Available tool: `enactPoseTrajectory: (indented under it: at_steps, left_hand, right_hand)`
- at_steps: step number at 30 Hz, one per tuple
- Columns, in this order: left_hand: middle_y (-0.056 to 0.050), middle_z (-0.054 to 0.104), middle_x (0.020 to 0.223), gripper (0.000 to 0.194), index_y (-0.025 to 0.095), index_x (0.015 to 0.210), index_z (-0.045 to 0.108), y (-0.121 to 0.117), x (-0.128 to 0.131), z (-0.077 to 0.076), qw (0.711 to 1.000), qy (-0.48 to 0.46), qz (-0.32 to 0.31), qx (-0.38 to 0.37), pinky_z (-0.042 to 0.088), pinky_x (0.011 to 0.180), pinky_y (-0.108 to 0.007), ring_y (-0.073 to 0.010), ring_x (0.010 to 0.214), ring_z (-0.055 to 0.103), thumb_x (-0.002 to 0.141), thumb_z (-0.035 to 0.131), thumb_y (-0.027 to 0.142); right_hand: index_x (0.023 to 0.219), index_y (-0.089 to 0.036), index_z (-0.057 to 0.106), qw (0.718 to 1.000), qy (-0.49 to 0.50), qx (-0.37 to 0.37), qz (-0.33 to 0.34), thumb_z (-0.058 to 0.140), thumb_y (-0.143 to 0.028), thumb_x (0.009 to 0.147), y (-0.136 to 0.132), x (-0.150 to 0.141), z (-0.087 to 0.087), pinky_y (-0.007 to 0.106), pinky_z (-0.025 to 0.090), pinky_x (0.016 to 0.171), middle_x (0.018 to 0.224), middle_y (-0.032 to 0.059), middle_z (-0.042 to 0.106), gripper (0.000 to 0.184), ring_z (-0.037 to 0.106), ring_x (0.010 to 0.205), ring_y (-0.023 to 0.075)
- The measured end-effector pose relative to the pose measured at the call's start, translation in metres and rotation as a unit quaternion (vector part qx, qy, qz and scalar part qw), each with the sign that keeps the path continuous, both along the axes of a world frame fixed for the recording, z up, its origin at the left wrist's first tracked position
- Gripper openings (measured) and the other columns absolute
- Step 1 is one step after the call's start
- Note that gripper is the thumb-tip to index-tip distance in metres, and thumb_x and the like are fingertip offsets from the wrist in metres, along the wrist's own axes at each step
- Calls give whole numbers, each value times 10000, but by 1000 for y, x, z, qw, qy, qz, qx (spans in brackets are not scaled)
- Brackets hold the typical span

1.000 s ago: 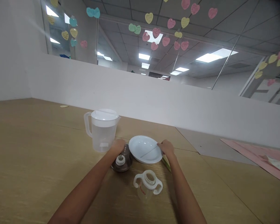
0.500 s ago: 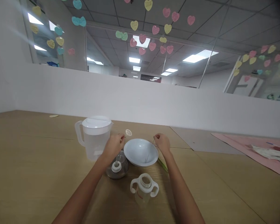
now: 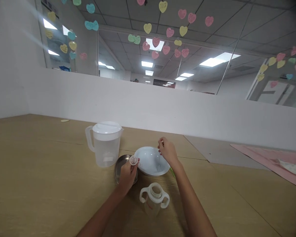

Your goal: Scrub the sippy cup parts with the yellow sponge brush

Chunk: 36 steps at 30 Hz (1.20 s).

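My left hand (image 3: 127, 176) is closed round a bottle nipple (image 3: 133, 160), small, round and translucent, with its round face turned up. It is over a round metal dish (image 3: 118, 164), most of which the hand covers. My right hand (image 3: 166, 149) is pinched above the white bowl (image 3: 144, 156). A thin wire-like stick (image 3: 159, 160) hangs from its fingertips into the bowl; its kind is too fine to tell. Nearer me stands a clear baby bottle (image 3: 153, 205) with an open top and two white handles.
A translucent lidded pitcher (image 3: 106, 144) stands left of the bowl. Something green and narrow (image 3: 172, 172) lies by the bowl's right side, partly behind my arm. Farther right is a pink cloth (image 3: 261, 158) with items on it. A white wall (image 3: 148, 108) closes off the back.
My left hand has come down and nearer me with the nipple, now covering the white collar and clear cap in the dish. My right hand has moved left over the bowl.
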<state>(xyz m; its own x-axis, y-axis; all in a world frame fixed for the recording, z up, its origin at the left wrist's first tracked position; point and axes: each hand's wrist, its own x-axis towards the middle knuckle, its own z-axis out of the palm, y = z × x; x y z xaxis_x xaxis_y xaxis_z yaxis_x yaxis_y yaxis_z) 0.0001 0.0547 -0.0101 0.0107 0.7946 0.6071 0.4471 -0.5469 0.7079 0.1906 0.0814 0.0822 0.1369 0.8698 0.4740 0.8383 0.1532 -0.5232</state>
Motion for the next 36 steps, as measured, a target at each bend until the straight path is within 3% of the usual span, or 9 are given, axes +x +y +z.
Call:
enactPoseTrajectory:
  at_steps: [6,10,13,17,20,24,28,31,36]
  left_hand:
    - [-90,659,1043,353,181,1135,595,7,8,-17,997,36,-41,54,461,871,-354,-196,964,603,905,336,244]
    - [-80,641,1012,349,193,1103,599,5,11,-20,994,83,-37,68,449,847,-361,-200,950,571,928,302,247]
    - [-79,635,899,345,172,954,630,4,12,-23,990,123,-21,72,443,786,-368,-209,853,558,930,294,247]
    - [-58,618,917,337,188,1000,601,-2,15,-21,987,131,-61,72,427,806,-364,-194,873,544,938,274,240]
    - [-55,605,895,342,178,923,587,-10,17,-16,988,102,-104,48,435,813,-349,-186,887,547,942,255,259]
    - [-51,592,848,339,186,870,536,-17,21,-20,993,29,-111,0,453,769,-331,-179,823,556,947,226,298]
    - [-39,587,803,348,184,1021,539,-18,26,-28,993,-34,-108,-28,466,729,-329,-174,730,560,943,228,320]
    - [-49,578,817,403,184,1103,559,-19,27,-28,993,-43,-114,-9,473,735,-338,-179,725,564,937,223,333]
    - [-76,604,806,381,177,907,578,-24,24,-16,991,-75,-109,-34,494,721,-359,-184,689,581,929,241,352]
  right_hand:
    - [808,-187,499,997,41,17,67,300,-261,915,-15,-15,12,198,365,487,702,13,602,238,540,493,94]
    - [765,-209,425,981,128,124,76,268,-372,935,-38,-28,28,194,357,463,607,-31,549,283,496,438,86]
    - [753,-216,393,944,223,225,96,248,-441,939,-62,-44,37,189,361,445,565,-53,523,326,464,404,76]
    - [756,-215,402,918,212,315,112,282,-430,938,-82,-66,35,188,369,461,557,-54,504,307,450,425,71]
    - [756,-211,421,927,175,313,108,301,-402,937,-83,-71,31,189,370,467,568,-43,508,289,459,452,74]
    - [758,-210,432,922,202,319,84,309,-395,938,-81,-65,35,188,370,447,563,-43,514,286,455,436,74]
    - [762,-207,432,913,233,318,101,317,-418,937,-83,-59,41,186,371,422,532,-57,505,297,444,389,68]
    - [767,-206,435,921,216,309,100,315,-422,938,-83,-58,41,188,375,433,537,-57,509,300,450,398,68]
    - [781,-208,440,931,178,305,98,307,-393,942,-83,-61,38,183,368,447,562,-48,518,279,475,441,72]
